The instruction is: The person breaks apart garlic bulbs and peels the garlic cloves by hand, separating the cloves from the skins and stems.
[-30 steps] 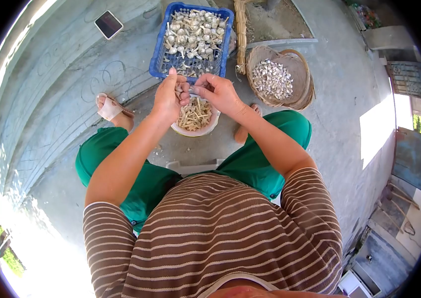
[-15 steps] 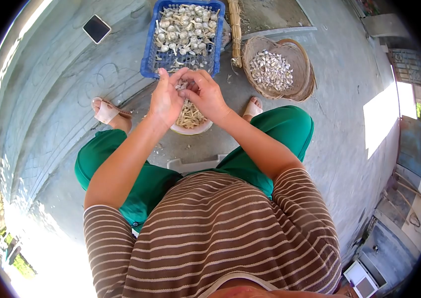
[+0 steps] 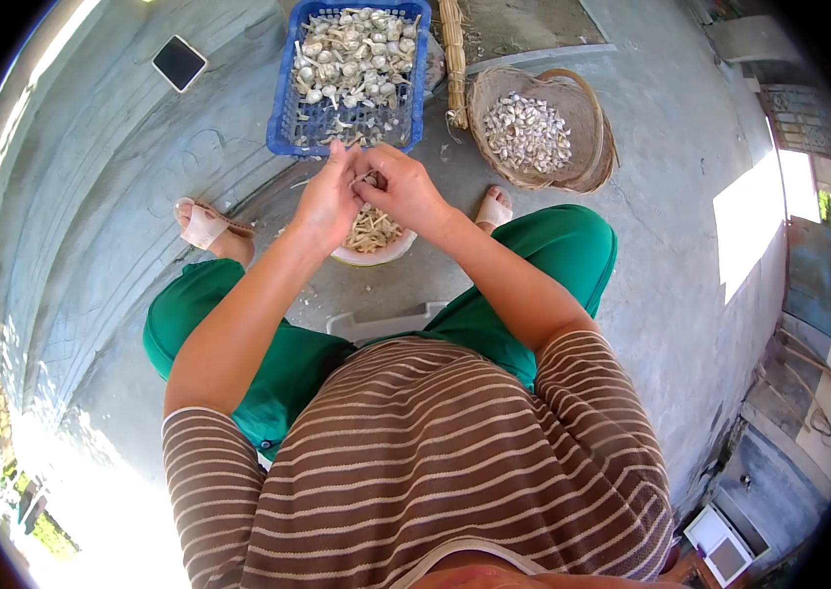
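My left hand and my right hand meet above a pale bowl, fingers bent and closed together. Between them they grip a piece of garlic, mostly hidden by the fingers; only a pale bit shows. Dry garlic stalks and skins lie in the bowl, partly covered by my wrists. Just beyond my fingertips stands a blue plastic crate holding many whole garlic bulbs. To the right, a wicker basket contains loose garlic cloves.
A tied straw bundle lies between crate and basket. On the floor at upper left is a phone or tablet. My sandalled feet flank the bowl, and a grey stool edge shows beneath me. Garlic scraps dot the concrete.
My hands have drawn closer together, and the left fingers have folded in around the garlic. The whole view has shifted slightly, moving the crate and basket a little left.
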Tool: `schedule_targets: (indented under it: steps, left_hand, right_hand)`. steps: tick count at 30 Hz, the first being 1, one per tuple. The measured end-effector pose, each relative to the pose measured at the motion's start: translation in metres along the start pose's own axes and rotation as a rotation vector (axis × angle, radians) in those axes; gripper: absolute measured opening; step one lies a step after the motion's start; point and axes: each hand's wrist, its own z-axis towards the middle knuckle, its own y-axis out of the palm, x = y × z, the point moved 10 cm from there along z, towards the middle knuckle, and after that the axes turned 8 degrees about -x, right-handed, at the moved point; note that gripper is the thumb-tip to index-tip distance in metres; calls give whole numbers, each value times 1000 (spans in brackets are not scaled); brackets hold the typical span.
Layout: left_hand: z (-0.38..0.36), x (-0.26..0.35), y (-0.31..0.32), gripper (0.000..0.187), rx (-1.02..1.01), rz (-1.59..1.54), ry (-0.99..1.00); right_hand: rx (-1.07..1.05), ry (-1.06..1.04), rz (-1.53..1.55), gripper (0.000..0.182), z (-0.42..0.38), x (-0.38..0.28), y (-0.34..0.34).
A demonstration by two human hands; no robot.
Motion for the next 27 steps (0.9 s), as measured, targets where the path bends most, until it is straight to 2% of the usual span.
schedule_targets:
  steps: [2, 3, 4, 5, 7, 8, 10, 11, 12, 13, 15, 17, 19, 21, 22, 24, 25, 27]
  left_hand:
    - [0, -2, 1, 72, -9, -5, -14]
    - [-1, -3, 5, 74, -7, -6, -21]
    - [-4, -4, 1, 72, 83, -12, -26]
    - [-5, -5, 4, 72, 77, -17, -28]
    - [-9, -10, 2, 64, 68, 341, -148]
    - [-11, -13, -1, 64, 73, 337, -146]
    - [-9, -16, 4, 52, -22, 751, -137]
    - [-10, -16, 4, 52, -15, 747, -134]
    - [-10, -17, 5, 48, -31, 750, -141]
    - [-10, -17, 7, 44, -48, 752, -147]
    - [-8, -11, 11, 37, -55, 718, -127]
    - [-6, -4, 17, 31, -62, 681, -107]
    - [-9, -13, 21, 20, -49, 449, -240]
    - [-12, -18, 26, 17, -44, 420, -268]
    - [-14, -22, 27, 16, -44, 398, -297]
    - [-18, -27, 31, 17, -59, 412, -316]
    - [-20, -30, 33, 17, -79, 428, -341]
    - [-21, -30, 35, 17, -82, 437, -352]
  right_hand:
    - [-3, 161, 307, 18, -7, 31, 8]
    - [4, 168, 297, 18, -8, 32, 1]
    - [-6, 315, 487, 15, -13, 49, -1]
    - [-18, 461, 678, 12, -19, 64, 2]
    - [140, 454, 611, 9, -21, 82, -40]
    - [218, 472, 489, 9, -26, 90, -70]
    - [365, 531, 115, 10, -39, 105, -135]
    - [412, 523, -41, 17, -48, 122, -162]
    - [481, 464, -565, 25, -51, 104, -187]
    - [476, 459, -565, 25, -52, 106, -191]
    - [561, 416, -921, 34, -51, 88, -195]
    - [534, 344, -858, 35, -34, 91, -179]
    - [333, 310, -425, 30, -4, 107, -141]
    - [236, 309, -84, 19, 26, 112, -105]
    - [229, 308, -81, 19, 37, 119, -92]
    - [-11, 289, -147, 14, 71, 142, -49]
    - [-15, 287, -145, 14, 83, 155, -39]
    - [-415, 200, -374, 17, 104, 174, 16]
